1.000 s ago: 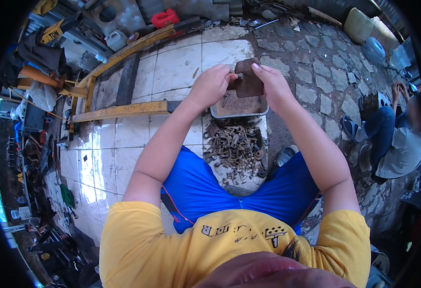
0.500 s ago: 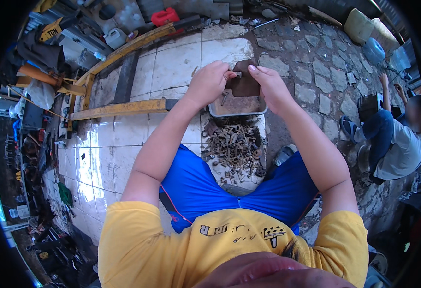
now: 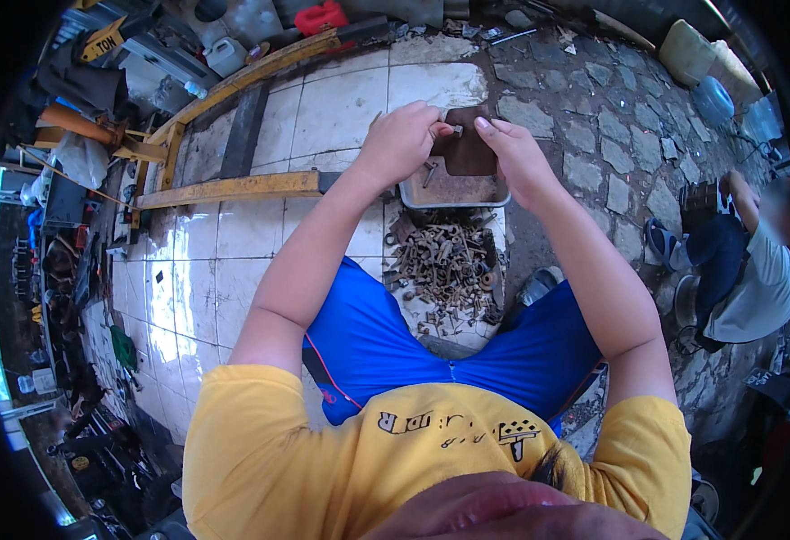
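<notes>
My left hand (image 3: 404,142) is closed, pinching a small light metal piece (image 3: 457,131), perhaps a nut or bolt head, at its fingertips. A flat dark brown sheet (image 3: 472,155) with angled corners is gripped at its right edge by my right hand (image 3: 515,160), thumb on top. The metal piece sits against or just above the sheet's left part; I cannot tell if they touch. Beneath both hands is a shallow grey-rimmed tray (image 3: 458,203) with a brownish bottom, and a bolt (image 3: 430,174) lies in it.
A heap of rusty bolts and nuts (image 3: 444,270) covers the tiles between my legs. To the left stands a yellow metal frame (image 3: 233,189). Another person (image 3: 750,261) sits at the right beside a dark metal block (image 3: 703,200). Jerrycans (image 3: 686,54) stand at the back.
My hands keep the same grips on the metal piece and the sheet, with only slight shifts. The view has moved a little. The other person's arm has drawn back toward the body.
</notes>
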